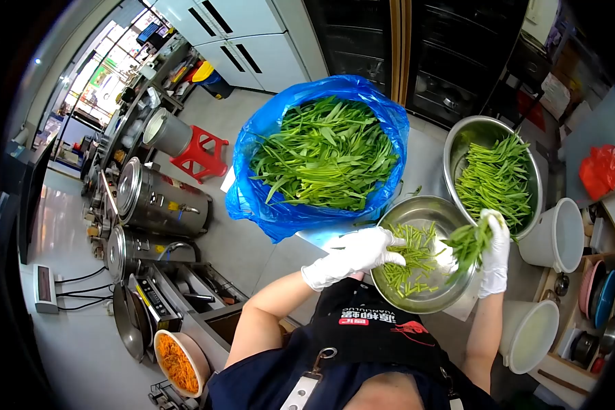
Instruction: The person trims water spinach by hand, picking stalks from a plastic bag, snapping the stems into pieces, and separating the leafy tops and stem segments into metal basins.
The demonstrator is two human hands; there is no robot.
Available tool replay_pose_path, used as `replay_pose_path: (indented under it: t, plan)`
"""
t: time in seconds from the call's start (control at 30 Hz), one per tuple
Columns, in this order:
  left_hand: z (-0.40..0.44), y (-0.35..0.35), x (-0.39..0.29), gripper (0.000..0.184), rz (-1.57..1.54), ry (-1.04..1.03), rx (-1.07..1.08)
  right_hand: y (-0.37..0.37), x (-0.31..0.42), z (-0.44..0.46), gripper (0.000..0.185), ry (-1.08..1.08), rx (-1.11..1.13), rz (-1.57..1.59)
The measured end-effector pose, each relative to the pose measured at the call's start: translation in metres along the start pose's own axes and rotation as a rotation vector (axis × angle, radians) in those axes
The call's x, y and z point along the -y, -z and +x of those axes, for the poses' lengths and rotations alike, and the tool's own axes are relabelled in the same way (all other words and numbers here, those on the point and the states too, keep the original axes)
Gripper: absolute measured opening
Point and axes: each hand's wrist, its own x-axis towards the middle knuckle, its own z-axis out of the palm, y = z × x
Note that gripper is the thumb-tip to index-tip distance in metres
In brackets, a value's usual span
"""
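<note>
My left hand (370, 250), in a white glove, is over the left side of a steel bowl (451, 210). Its thumb and fingers are apart, close to the short cut stems (415, 263) lying in the bowl. A bunch of water spinach (469, 247) is gripped in my gloved right hand (495, 256) at the bowl's right side, leaves hanging over the rim. Beyond stands a large blue plastic bag (256, 205) full of long water spinach (324, 154). Farther right, a bigger steel basin (452, 147) holds more bunched water spinach (495, 178).
White buckets (568, 236) stand at the right, beside a wooden shelf (550, 355) with plates and pans. To the left are steel pots (160, 198), a red stool (201, 156) and a tub of shredded orange food (178, 365). Refrigerator doors (232, 41) rise behind.
</note>
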Motion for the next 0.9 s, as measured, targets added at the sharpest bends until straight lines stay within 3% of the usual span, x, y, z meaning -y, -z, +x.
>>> replay_pose_path:
  t: [0.17, 0.3, 0.37, 0.43, 0.6, 0.7, 0.83, 0.9]
  plan:
    - [-0.012, 0.057, 0.001, 0.031, 0.272, -0.102, -0.354, 0.039, -0.008, -0.023, 0.017, -0.073, -0.075, 0.223]
    - [-0.028, 0.13, 0.033, 0.013, 0.643, -0.005, -0.73, 0.046, -0.032, -0.033, 0.018, -0.084, -0.022, 0.399]
    - [-0.031, 0.165, 0.053, 0.011, 0.67, 0.019, -0.821, 0.044, -0.044, -0.034, 0.02, -0.049, 0.082, 0.42]
    - [-0.031, 0.184, 0.06, 0.01, 0.698, 0.083, -0.727, 0.024, -0.037, -0.042, 0.02, -0.131, -0.042, 0.386]
    - [-0.016, 0.181, 0.076, 0.014, 0.966, 0.12, -0.284, -0.007, -0.046, -0.035, 0.016, -0.112, 0.091, 0.554]
    - [-0.009, 0.173, 0.082, 0.015, 1.012, 0.205, -0.212, -0.011, -0.048, -0.031, 0.014, -0.152, 0.105, 0.546]
    - [-0.008, 0.182, 0.076, 0.016, 1.156, 0.169, -0.261, -0.006, -0.049, -0.03, 0.014, -0.161, 0.149, 0.531]
    - [-0.012, 0.197, 0.067, 0.015, 1.083, 0.157, -0.278, -0.005, -0.046, -0.032, 0.014, -0.151, 0.16, 0.525]
